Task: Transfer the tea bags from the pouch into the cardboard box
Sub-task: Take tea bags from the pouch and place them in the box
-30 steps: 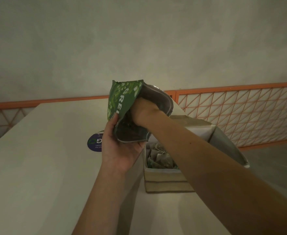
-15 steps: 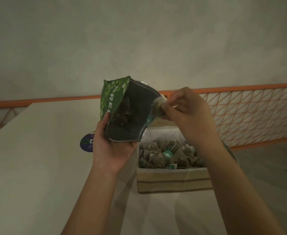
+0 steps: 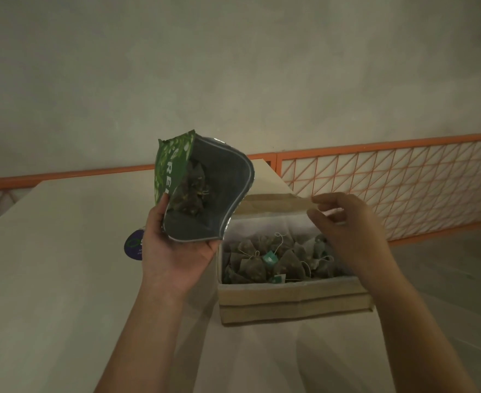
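The left hand [image 3: 174,251] is wrapped round the lower part of the green pouch [image 3: 205,191], which is held raised and tilted so that its mouth gapes toward the viewer and the box. This hold is judged to keep the contents reachable. The right hand [image 3: 350,234] is held above the right end of the cardboard box [image 3: 290,303]; its fingers are loosely bent and nothing is seen gripped in them, so a drop is judged just completed.

The pale surface [image 3: 49,279] carries the box, set just right of the pouch with its lid flap folded back. The box is filled across its floor with tea bags [image 3: 273,259]: grey-brown pyramids with thin strings and small teal tags. A smaller cluster of the same bags [image 3: 191,194] is seen left inside the pouch. A round purple label [image 3: 132,245] is seen partly behind the left hand.
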